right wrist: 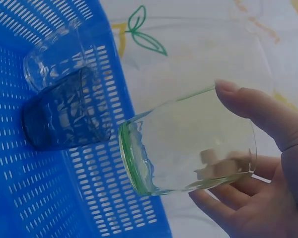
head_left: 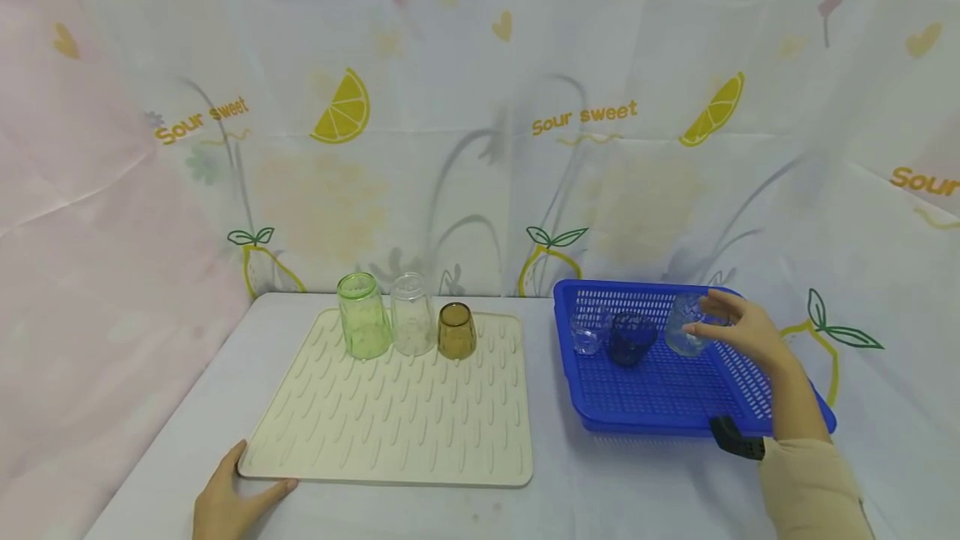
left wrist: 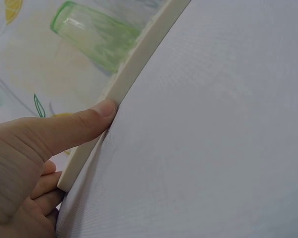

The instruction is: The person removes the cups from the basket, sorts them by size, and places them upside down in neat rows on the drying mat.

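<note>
My left hand (head_left: 228, 500) holds the near left corner of a cream ridged drying mat (head_left: 390, 432). In the left wrist view, its thumb (left wrist: 97, 115) lies along the front edge, with the other fingers round the corner. My right hand (head_left: 738, 327) holds a clear, green-tinted drinking glass (right wrist: 188, 144) at the back right of a blue basket (head_left: 645, 419). The right wrist view shows thumb and fingers on opposite sides near its mouth. Beside it in the basket are a dark blue glass (head_left: 632, 340) and a small clear glass (head_left: 588, 336).
Along the mat's back stand a tall green glass (head_left: 365, 319), a tall clear glass (head_left: 412, 319) and a short amber glass (head_left: 457, 333). White tablecloth (head_left: 558, 482) lies between mat and basket. A lemon-print curtain (head_left: 450, 190) hangs close behind.
</note>
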Available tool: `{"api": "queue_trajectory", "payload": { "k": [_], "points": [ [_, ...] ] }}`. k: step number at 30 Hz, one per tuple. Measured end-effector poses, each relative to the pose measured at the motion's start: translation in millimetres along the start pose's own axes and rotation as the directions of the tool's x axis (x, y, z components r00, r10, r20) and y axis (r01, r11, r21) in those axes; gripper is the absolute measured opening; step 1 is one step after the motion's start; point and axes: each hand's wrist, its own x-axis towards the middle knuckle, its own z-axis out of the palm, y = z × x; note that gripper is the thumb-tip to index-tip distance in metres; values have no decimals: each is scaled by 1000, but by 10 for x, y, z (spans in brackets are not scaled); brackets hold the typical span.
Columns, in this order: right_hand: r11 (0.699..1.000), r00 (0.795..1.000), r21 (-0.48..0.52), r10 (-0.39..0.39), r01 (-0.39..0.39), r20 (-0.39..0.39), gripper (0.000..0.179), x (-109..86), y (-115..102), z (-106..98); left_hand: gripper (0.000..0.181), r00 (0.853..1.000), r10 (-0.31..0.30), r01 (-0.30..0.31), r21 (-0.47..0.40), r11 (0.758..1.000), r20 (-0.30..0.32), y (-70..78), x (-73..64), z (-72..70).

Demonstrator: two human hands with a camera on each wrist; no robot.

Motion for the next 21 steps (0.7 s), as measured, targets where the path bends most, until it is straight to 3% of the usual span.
{"api": "queue_trajectory", "payload": {
  "k": [6, 11, 16, 21],
  "points": [
    [999, 999, -1, -35, 35, -22, 82, -77, -135, 5, 111, 1000, 6, -6, 9, 1000, -11, 2, -3, 0],
    [998, 998, -27, -53, 53, -23, 81, -134, -253, 41, 114, 1000, -4, 3, 15, 1000, 21, 22, 1, -16],
    [997, 997, 15, -72, 73, -20, 80, -195, -339, 108, 115, 999, -14, 14, 1, 1000, 48, 7, -11, -32],
    [994, 994, 31, -102, 103, -25, 80, -250, -399, 189, 109, 1000, 0, 0, -15, 1000, 9, 1, -30, -53]
  ]
}}
